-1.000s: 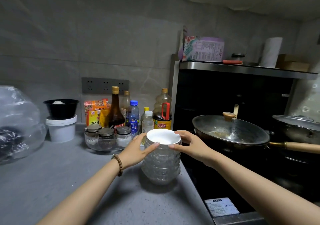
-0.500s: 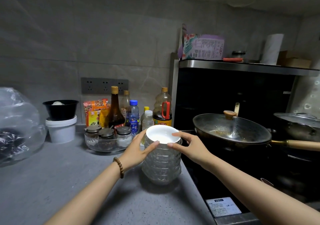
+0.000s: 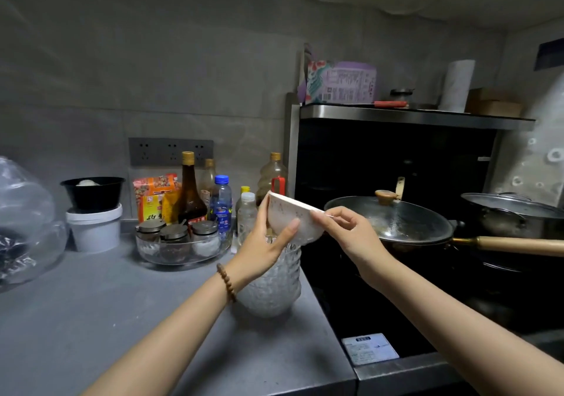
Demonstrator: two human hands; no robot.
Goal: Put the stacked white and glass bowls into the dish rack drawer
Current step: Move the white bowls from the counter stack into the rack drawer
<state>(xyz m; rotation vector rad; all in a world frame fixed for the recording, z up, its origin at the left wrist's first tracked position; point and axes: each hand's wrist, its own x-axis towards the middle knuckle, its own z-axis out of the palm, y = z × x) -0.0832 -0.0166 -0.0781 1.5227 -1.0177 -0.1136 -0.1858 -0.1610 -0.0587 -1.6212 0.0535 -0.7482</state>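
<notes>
worktop (image 3: 91, 319): glass bowls (image 3: 274, 292) stand stacked at its stove-side edge | white bowl (image 3: 293, 218): tilted just over that stack | my left grip (image 3: 262, 249) and right grip (image 3: 345, 231): both clamped on the white bowl, 1 per side | progress: I judge 0 bowls stowed, drawer not in view

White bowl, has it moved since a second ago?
Yes. The white bowl has risen off the glass bowls, which stay on the counter, and tipped away.

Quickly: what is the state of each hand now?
Left hand: holding the white bowl.
Right hand: pinching the rim of the white bowl.
</notes>
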